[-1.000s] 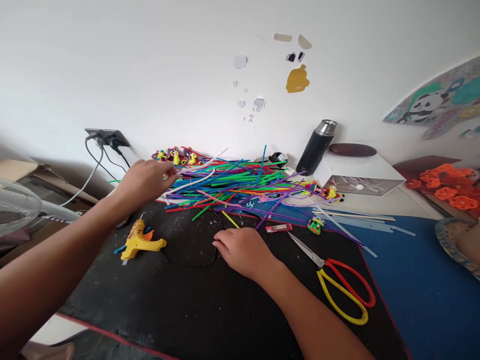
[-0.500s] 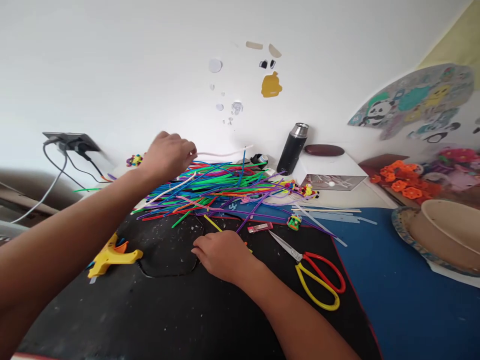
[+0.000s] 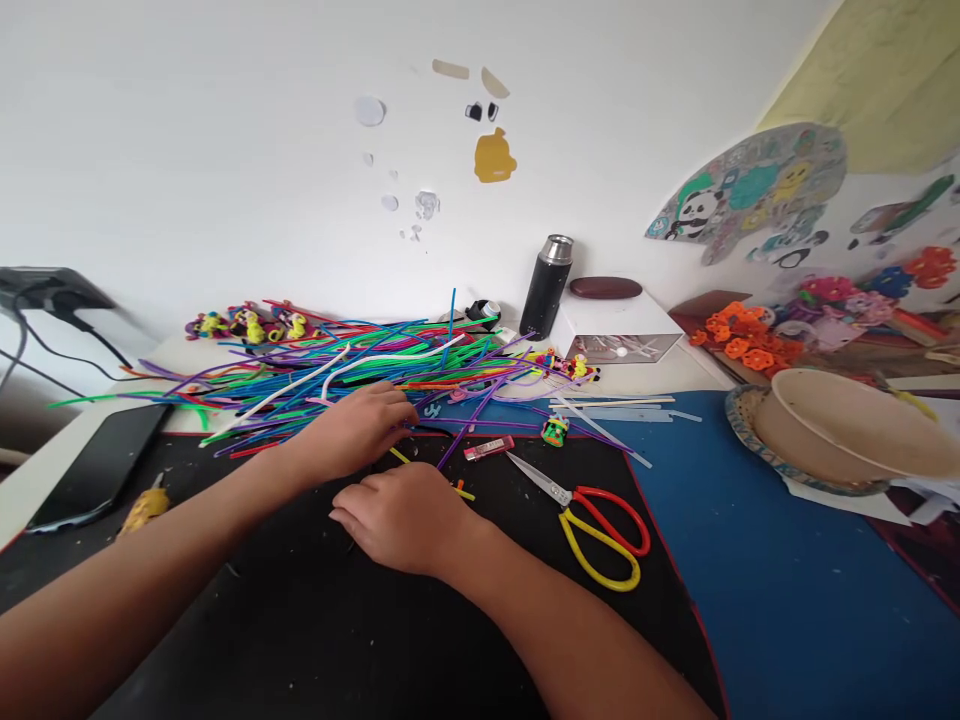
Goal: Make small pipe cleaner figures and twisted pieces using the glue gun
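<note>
My left hand (image 3: 362, 432) is closed at the front edge of a heap of coloured pipe cleaners (image 3: 375, 365); whatever its fingers hold is hidden. A bent white pipe cleaner (image 3: 401, 356) lies across the heap just beyond it. Below and slightly right, my right hand (image 3: 409, 515) is closed above the black mat (image 3: 360, 640), its thumb and fingers pressed together on something I cannot make out. A yellow pipe cleaner (image 3: 400, 455) shows between the hands, and a short yellow and orange piece (image 3: 463, 491) pokes out behind the right hand. Scissors (image 3: 581, 520) lie to its right.
A red packet (image 3: 488, 448) and a small green figure (image 3: 555, 430) lie near the scissors. A black thermos (image 3: 547, 288), a white box (image 3: 626, 325) and several small figures (image 3: 251, 322) stand behind. The yellow glue gun (image 3: 146, 508) and a phone (image 3: 101, 465) are left.
My left hand has come down from above the heap towards my right hand, and the pale pipe cleaner it held now rests on the heap. The view has turned to the right.
</note>
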`<state>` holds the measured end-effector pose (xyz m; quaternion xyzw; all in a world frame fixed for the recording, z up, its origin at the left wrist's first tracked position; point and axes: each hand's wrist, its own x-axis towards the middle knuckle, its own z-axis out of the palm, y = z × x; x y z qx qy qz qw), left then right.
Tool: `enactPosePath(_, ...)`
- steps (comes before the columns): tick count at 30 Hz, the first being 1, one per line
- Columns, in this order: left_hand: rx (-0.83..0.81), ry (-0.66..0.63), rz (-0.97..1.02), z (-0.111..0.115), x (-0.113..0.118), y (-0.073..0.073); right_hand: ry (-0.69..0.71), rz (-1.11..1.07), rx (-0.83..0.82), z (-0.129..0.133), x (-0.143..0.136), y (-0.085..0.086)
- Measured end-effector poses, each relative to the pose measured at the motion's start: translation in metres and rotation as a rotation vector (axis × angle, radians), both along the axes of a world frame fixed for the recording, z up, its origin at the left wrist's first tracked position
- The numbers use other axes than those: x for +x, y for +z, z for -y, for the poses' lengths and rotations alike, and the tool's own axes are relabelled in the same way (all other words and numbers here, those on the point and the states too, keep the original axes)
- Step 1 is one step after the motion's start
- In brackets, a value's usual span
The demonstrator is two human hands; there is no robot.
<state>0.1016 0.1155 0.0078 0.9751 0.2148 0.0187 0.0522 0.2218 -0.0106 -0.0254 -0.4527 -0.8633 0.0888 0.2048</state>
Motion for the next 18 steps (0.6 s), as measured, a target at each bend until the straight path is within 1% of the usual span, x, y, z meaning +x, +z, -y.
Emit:
enactPosePath(3, -0.001, -0.013, -0.02, 0.002, 0.011, -0.011, 0.002, -0.019, 0.029, -0.001, -0.001, -0.004)
enactPosePath(5, 0.0, -0.017, -0.031, 0.0, 0.017, -0.015, -0.012, -0.028, 0.033, -0.001, -0.001, -0.005)
enactPosePath(11, -0.018, -0.01, -0.04, -0.004, 0.029, -0.02, -0.009, -0.008, -0.004, -0.001, -0.002, -0.001)
enactPosePath(14, -0.045, -0.037, -0.04, -0.006, 0.029, -0.017, -0.01, -0.001, -0.012, 0.0, -0.003, 0.0)
enactPosePath(16, -0.089, -0.044, -0.02, -0.01, 0.027, -0.011, -0.013, -0.01, -0.011, 0.0, -0.004, 0.0)
enactPosePath(18, -0.132, 0.002, 0.033, -0.016, 0.029, -0.001, -0.004, -0.014, -0.014, -0.001, -0.005, 0.0)
